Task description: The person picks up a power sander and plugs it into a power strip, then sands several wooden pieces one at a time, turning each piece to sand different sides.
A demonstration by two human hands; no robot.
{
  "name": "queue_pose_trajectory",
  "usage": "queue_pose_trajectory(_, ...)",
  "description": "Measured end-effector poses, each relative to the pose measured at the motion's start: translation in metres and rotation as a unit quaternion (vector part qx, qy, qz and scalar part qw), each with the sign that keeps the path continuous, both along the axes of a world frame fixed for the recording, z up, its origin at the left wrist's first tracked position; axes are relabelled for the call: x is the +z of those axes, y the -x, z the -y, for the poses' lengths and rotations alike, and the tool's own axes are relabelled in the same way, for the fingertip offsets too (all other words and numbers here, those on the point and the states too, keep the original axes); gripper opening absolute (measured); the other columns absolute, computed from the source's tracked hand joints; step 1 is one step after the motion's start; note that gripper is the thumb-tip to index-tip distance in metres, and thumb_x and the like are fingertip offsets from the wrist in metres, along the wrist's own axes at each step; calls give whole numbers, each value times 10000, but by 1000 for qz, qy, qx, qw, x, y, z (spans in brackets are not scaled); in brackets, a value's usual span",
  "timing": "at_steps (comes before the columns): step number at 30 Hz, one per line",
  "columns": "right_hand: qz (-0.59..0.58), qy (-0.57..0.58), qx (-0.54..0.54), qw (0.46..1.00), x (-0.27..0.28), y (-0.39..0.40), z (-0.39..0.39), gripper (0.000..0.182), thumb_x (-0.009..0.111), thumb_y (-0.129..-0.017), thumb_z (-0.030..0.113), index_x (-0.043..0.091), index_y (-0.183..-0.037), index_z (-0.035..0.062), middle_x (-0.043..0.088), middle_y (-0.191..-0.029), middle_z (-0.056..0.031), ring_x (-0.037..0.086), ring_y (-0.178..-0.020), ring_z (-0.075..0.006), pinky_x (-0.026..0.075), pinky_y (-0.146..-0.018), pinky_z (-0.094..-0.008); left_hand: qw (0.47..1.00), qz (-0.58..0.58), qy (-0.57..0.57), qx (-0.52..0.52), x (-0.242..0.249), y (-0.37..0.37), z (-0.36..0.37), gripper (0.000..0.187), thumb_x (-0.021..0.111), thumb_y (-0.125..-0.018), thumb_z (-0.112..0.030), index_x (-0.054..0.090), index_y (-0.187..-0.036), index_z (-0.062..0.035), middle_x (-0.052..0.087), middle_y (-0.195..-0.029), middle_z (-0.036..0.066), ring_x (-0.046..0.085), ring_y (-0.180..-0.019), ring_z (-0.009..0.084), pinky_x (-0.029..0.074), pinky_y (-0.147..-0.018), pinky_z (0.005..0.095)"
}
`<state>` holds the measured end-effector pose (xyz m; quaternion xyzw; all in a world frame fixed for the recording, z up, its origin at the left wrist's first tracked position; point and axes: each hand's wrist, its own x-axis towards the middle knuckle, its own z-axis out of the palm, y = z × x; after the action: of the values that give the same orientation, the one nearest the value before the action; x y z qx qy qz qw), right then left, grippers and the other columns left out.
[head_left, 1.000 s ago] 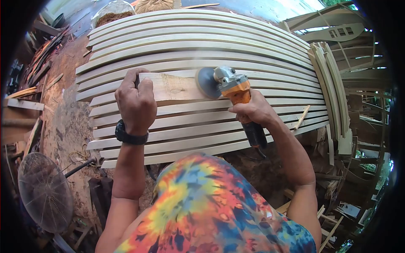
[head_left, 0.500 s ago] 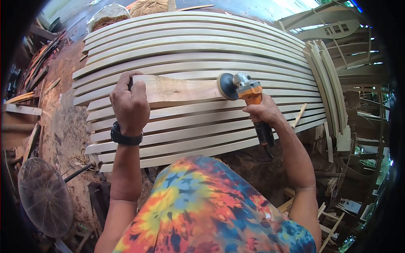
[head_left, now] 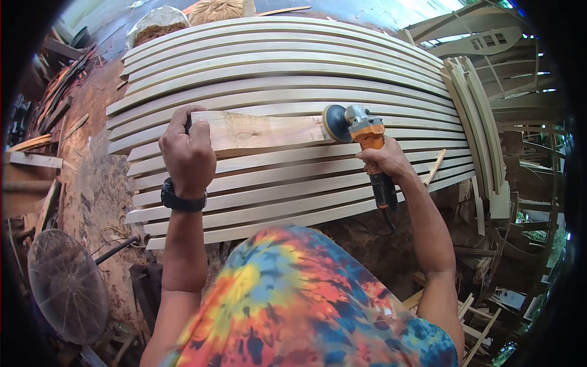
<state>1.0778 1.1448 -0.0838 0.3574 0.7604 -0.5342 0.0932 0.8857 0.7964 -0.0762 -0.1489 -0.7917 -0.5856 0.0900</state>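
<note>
My left hand [head_left: 188, 144] is closed round the left end of a shaped wooden board [head_left: 260, 130], which lies across a row of pale wooden slats [head_left: 269, 199]. A dark watch [head_left: 182, 196] is on that wrist. In my right hand [head_left: 391, 160] is an orange and black angle grinder [head_left: 369, 136], gripped by its body. Its round sanding disc [head_left: 336, 123] stands tilted against the board's right end. The fingers under the grinder are partly hidden.
A round fan guard [head_left: 67, 287] stands at lower left. Stacked curved boards [head_left: 474, 122] sit at the slats' right end. A loose thin stick [head_left: 435, 167] lies on the slats near my right forearm. The grinder's cord [head_left: 388, 223] hangs below. A sawdust-filled sack [head_left: 158, 25] is at the back.
The grinder in my right hand has shifted slightly right along the board, to its right end. My left hand stays on the board.
</note>
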Motion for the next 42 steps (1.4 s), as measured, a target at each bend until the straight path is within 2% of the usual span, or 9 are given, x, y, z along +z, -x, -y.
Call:
queue_pose_trajectory(20, 6, 36, 22, 999, 12, 12, 20, 295, 788, -793, 109, 624, -1009, -7, 627, -757, -46, 616, -597, -121, 512, -549, -277, 1000, 2, 0, -3, 9, -8, -8, 193, 549, -879, -98, 686, -955, 16, 532, -625, 48, 463, -561, 124, 401, -549, 311)
queue_pose_trajectory(23, 7, 12, 31, 999, 7, 12, 17, 336, 807, -777, 143, 643, -1029, -7, 639, -810, -43, 615, -630, -114, 520, -576, -287, 1000, -4, -7, 1, 7, -9, -5, 192, 549, -881, -100, 686, -952, 15, 527, -623, 44, 458, -561, 121, 395, -547, 309)
queue_pose_trajectory(25, 9, 30, 15, 999, 3, 11, 9, 339, 808, -776, 150, 645, -1029, -5, 644, -821, -45, 615, -628, -114, 520, -579, -288, 999, 38, 10, -14, 5, -9, 1, 217, 519, -928, -98, 676, -999, 33, 615, -803, 27, 505, -737, 91, 433, -689, 253)
queue_pose_trajectory(29, -3, 16, 10, 1000, 3, 8, 12, 293, 784, -800, 102, 622, -1018, -7, 611, -769, -35, 592, -593, -104, 495, -538, -271, 999, 48, 15, -13, 10, -10, -3, 216, 518, -929, -99, 675, -993, 34, 625, -810, 34, 519, -746, 100, 444, -704, 255)
queue_pose_trajectory(31, 2, 37, 25, 999, 13, 12, 27, 312, 785, -800, 97, 616, -1038, -13, 603, -774, -31, 588, -604, -103, 489, -537, -269, 1000, -8, -5, -4, 13, -9, -9, 191, 546, -879, -93, 686, -946, 18, 497, -599, 28, 439, -548, 105, 370, -524, 305)
queue_pose_trajectory(34, -4, 108, 40, 993, 21, 22, 45, 353, 793, -796, 99, 608, -1072, -21, 603, -781, -32, 594, -623, -108, 496, -546, -274, 1000, -4, -5, -9, 14, -9, -8, 186, 548, -878, -91, 685, -937, 19, 500, -597, 29, 436, -544, 106, 370, -524, 311)
queue_pose_trajectory(42, -22, 138, 86, 987, 35, 33, 70, 408, 802, -794, 105, 596, -1122, -26, 618, -820, -41, 621, -663, -119, 524, -588, -293, 1000, -1, 3, -3, 13, -8, -9, 195, 545, -876, -101, 686, -941, 17, 519, -600, 49, 449, -534, 130, 384, -528, 328)
